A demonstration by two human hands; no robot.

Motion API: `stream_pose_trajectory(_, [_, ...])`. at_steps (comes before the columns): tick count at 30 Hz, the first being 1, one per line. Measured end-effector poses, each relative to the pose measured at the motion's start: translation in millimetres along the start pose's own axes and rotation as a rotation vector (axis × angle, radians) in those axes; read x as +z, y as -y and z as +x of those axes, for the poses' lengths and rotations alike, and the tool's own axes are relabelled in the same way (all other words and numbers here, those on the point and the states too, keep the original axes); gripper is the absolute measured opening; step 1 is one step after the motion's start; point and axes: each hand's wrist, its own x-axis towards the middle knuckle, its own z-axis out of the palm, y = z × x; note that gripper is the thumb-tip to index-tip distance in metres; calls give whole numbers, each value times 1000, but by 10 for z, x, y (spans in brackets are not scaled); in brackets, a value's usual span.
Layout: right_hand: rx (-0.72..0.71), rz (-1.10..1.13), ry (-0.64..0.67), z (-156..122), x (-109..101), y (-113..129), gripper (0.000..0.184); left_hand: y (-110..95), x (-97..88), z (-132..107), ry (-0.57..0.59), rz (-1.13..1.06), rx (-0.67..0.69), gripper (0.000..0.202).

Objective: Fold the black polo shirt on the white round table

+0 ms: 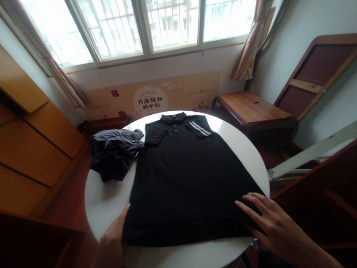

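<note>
A black polo shirt (185, 177) lies spread flat on a round white table (102, 208), its buttoned collar at the far end. Both short sleeves are folded inward over the body; the right one carries two pale stripes. At the shirt's lower left corner, my left hand (113, 233) touches the side edge with a finger stretched out; its other fingers are mostly hidden. My right hand (268, 217) rests on the lower right corner, fingers spread over the fabric and the thumb near the hem.
A crumpled heap of grey and dark blue clothes (117, 150) sits on the table's left side, against the shirt. Beyond the table stand a wooden side table (251, 105) on the right and a barred window (141, 18). Yellow cabinets (22, 144) line the left wall.
</note>
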Motion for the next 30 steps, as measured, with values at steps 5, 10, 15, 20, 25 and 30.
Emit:
stream_pose_trajectory(5, [-23,-42,-59,-249,43,-171,55,-15,-67,-133,8,10,-39,68])
stream_pose_trajectory(10, [111,-46,-38,-405,56,-241,54,-10,-41,-220,-96,192,60,77])
stream_pose_trajectory(15, [188,-59,-55,-421,28,-248,66,14,12,-187,-32,123,263,73])
stream_pose_trajectory(20, [295,116,-4,-514,-50,-288,86,131,-29,-238,-27,-114,102,53])
stream_pose_trajectory(25, [450,451,25,-674,-8,-361,81,165,-155,-306,34,-326,-279,40])
stream_pose_trajectory(30, [532,769,75,-700,7,-459,62,0,-271,-307,175,-546,-600,35])
